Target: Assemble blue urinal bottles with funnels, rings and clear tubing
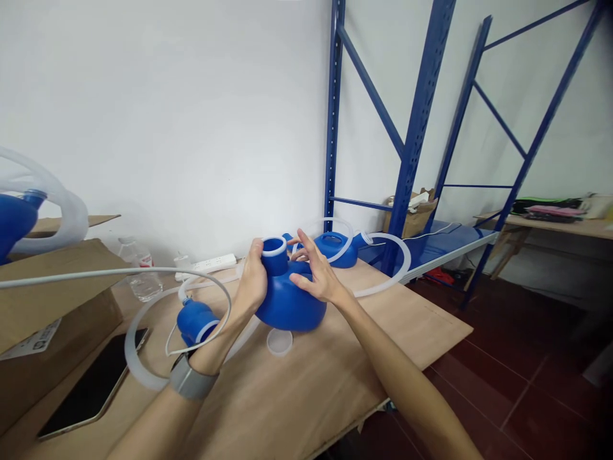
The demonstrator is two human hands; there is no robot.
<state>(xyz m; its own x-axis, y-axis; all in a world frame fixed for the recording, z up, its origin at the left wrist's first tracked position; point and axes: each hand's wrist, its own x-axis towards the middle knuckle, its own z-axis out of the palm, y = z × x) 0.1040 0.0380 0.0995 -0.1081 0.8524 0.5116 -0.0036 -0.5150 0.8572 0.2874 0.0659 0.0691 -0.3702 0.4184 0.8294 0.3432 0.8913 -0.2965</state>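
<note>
At a wooden table [306,396], the left hand [253,281] clasps a blue jug [288,308] by its uncapped neck, the right hand [320,271] spreads open at its side, and a translucent lid [279,342] lies loose in front.

Three jugs [292,310], two hands [322,276], one phone [93,386]

Black phone [93,386] beside cardboard box [76,342]
</note>
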